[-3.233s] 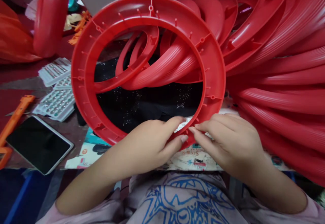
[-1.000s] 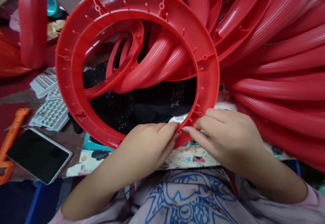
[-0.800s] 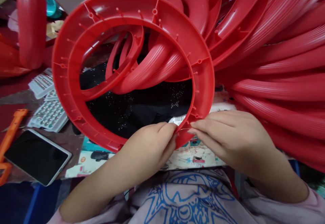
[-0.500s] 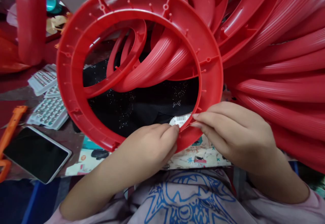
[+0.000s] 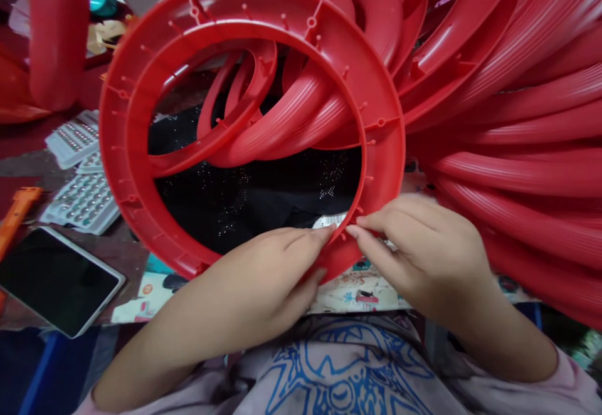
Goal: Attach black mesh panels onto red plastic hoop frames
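Note:
A large red plastic ring [image 5: 383,95], hollow side up with small pegs and ribs in its channel, is tilted in front of me. My left hand [image 5: 277,271] grips its near rim, thumb and index finger on the inner edge and the other fingers below. Above the channel at the near right is my right hand [image 5: 427,246]. Its thumb and index fingertips come together beside a peg; whatever they pinch is too small to make out. Through the ring's opening I see black cloth [image 5: 273,195] with shiny dots and a white barcode label [image 5: 327,220].
Many red ring pieces [image 5: 527,167] are stacked at the right, and more lie behind the ring. On the left are clear trays of small metal balls [image 5: 84,202], a phone [image 5: 61,280] and an orange tool [image 5: 19,214]. A patterned sheet [image 5: 155,289] covers the near table edge.
The ring has shifted slightly left in view. My left thumb and index finger have slid along the inner rim toward the right hand, whose fingertips have moved slightly left and down.

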